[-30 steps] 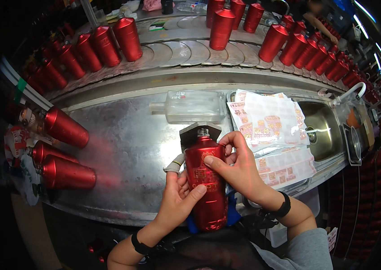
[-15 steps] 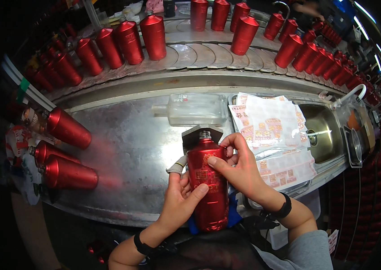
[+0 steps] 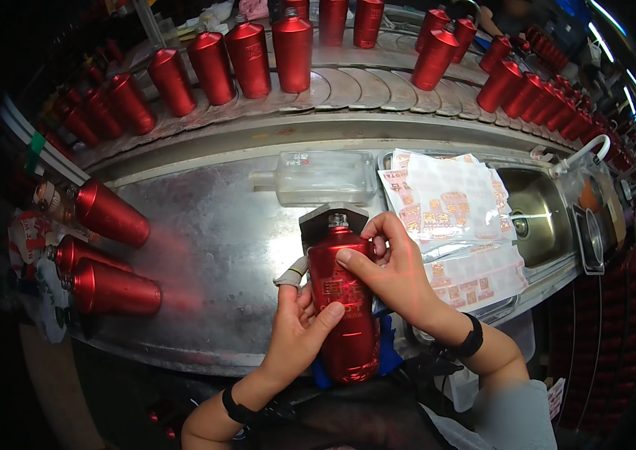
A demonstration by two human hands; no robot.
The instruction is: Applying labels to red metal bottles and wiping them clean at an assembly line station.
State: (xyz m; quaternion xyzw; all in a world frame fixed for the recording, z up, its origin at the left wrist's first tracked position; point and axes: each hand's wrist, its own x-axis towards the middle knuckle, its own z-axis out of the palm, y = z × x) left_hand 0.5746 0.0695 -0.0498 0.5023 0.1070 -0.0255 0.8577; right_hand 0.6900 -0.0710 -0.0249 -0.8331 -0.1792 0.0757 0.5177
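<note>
A glossy red bottle (image 3: 345, 330) with a bare threaded neck leans upright before me, its neck pointing away, its shoulder at a dark angular block (image 3: 316, 219). My left hand (image 3: 297, 327) grips its left side, thumb on the front. A grey cloth cover sits on the left index finger. The right thumb presses the upper front of the bottle, while the other fingers of my right hand (image 3: 400, 270) curl at its right shoulder. Blue cloth (image 3: 389, 346) shows under the bottle's lower end. Whether the right fingers pinch a label there, I cannot make out.
Printed label sheets (image 3: 449, 206) lie in a tray on the right, beside a metal sink (image 3: 539, 217). A clear empty bottle (image 3: 325, 178) lies behind the block. Red bottles (image 3: 111, 214) lie at the left; several more (image 3: 248, 60) stand on the curved conveyor (image 3: 363, 90).
Bottles on the conveyor have shifted to the right. My hands keep nearly the same hold on the red bottle; the right thumb has moved slightly on its front.
</note>
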